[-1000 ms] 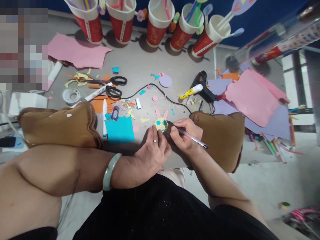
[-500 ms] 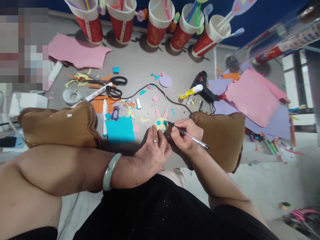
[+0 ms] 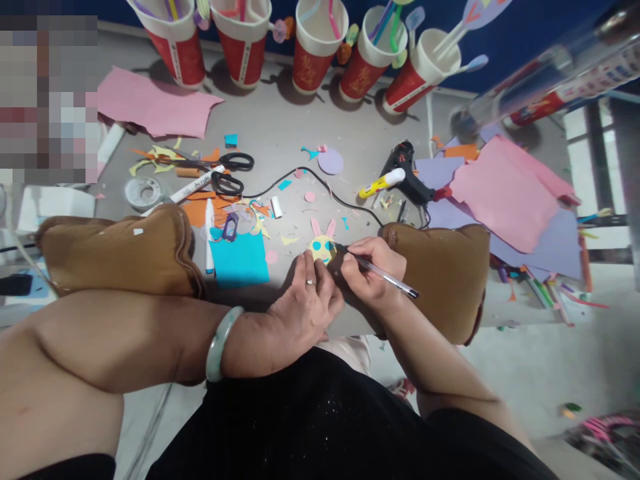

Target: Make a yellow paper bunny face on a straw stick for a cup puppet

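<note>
A yellow paper rabbit face with pink ears and blue eyes lies on the grey table in front of me. The fingertips of my left hand press on its lower edge and hold it against the table, partly covering it. My right hand is closed around a clear-barrelled pen. Its dark tip touches or hovers just over the right blue eye; I cannot tell which. Left of my hands lies a blue paper sheet, with a small pink paper circle beside it.
Black-handled scissors, tape and paper scraps lie left. A glue gun and a yellow glue stick lie right, by pink paper. Red-and-white cups line the back. Brown cushions flank my arms.
Both hands, the pen and the rabbit face stay practically in place. A red-and-white shoe now shows below the table, by my right forearm.
</note>
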A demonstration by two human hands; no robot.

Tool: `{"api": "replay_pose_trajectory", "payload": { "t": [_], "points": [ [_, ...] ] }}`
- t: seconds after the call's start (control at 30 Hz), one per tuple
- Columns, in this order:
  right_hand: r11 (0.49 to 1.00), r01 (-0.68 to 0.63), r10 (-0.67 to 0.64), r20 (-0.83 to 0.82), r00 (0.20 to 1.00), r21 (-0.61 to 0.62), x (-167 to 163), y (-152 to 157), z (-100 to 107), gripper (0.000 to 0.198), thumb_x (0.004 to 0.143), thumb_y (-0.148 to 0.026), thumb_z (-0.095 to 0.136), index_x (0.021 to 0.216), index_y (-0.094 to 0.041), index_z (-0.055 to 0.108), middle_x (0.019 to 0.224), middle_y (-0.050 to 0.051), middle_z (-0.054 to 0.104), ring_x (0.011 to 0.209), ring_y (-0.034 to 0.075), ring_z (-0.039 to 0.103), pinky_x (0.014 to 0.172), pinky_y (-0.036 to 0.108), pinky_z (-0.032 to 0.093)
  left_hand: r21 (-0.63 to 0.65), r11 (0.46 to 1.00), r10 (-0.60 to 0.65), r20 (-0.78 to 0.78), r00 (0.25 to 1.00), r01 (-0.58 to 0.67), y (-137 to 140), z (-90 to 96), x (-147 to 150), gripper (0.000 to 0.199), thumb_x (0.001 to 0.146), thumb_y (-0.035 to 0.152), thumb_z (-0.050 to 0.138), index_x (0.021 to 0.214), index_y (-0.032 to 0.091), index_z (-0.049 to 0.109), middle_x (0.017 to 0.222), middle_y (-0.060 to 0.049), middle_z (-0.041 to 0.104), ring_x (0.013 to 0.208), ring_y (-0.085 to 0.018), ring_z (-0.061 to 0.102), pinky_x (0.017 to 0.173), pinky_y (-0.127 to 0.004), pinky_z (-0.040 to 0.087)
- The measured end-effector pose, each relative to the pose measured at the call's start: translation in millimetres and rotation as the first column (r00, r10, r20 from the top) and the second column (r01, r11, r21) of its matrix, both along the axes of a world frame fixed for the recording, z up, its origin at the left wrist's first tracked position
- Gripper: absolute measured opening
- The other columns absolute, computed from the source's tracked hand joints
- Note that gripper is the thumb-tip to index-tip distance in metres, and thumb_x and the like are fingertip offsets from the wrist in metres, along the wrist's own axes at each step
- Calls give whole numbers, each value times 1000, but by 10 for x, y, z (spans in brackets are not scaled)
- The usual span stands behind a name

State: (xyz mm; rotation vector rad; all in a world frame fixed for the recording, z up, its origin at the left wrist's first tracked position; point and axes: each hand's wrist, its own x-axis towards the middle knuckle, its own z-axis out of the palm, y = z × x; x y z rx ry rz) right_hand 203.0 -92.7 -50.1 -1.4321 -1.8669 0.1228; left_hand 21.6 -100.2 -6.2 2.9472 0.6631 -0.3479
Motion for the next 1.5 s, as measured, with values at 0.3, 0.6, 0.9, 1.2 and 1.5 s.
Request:
{"api": "replay_pose_trajectory", "payload": {
  "t": [0.3, 0.6, 0.9, 1.2, 1.5],
  "points": [
    [999, 37, -36, 9, 999, -39, -2, -10, 4, 4, 85, -23, 61, 86, -24, 57, 76, 1, 71, 61, 15, 68, 56, 27, 58, -8, 1000, 8, 11, 1000, -8, -16, -19, -7, 87, 87, 65, 63, 143, 0, 52, 145, -38, 50, 136, -54, 50, 111, -68, 39],
    [999, 12, -13, -27, 1000, -29, 11, -18, -12, 10, 81, -19, 61, 87, -24, 57, 75, 0, 70, 60, 15, 66, 56, 27, 57, -27, 1000, 13, 1, 1000, -13, 4, 3, 3, 84, 86, 65, 65, 143, 4, 53, 147, -35, 51, 137, -52, 50, 111, -68, 38],
    [1000, 13, -13, -3, 1000, -22, 12, -9, -7, 8, 83, -20, 63, 88, -23, 57, 73, 0, 69, 58, 14, 65, 55, 25, 56, 23, 999, 28, 18, 999, -28, -46, -69, 11, 88, 84, 69, 64, 141, 3, 54, 145, -37, 51, 135, -56, 49, 111, -67, 36],
    [1000, -3, 3, -29, 1000, -2, 32, -2, -28, 8, 83, -19, 63, 88, -23, 57, 72, 0, 69, 58, 15, 67, 55, 26, 56, 44, 998, 41, -12, 999, -40, -64, -108, 39, 89, 85, 73, 60, 145, 8, 54, 149, -33, 50, 138, -54, 48, 113, -66, 35],
    [1000, 11, -11, 3, 1000, 16, 20, 11, 13, 7, 83, -20, 61, 85, -24, 56, 67, -3, 66, 52, 13, 63, 51, 23, 54, -3, 1000, 30, -45, 999, -31, -23, -66, 58, 83, 87, 70, 59, 145, 10, 55, 150, -33, 49, 139, -54, 46, 113, -66, 34]
  ]
}}
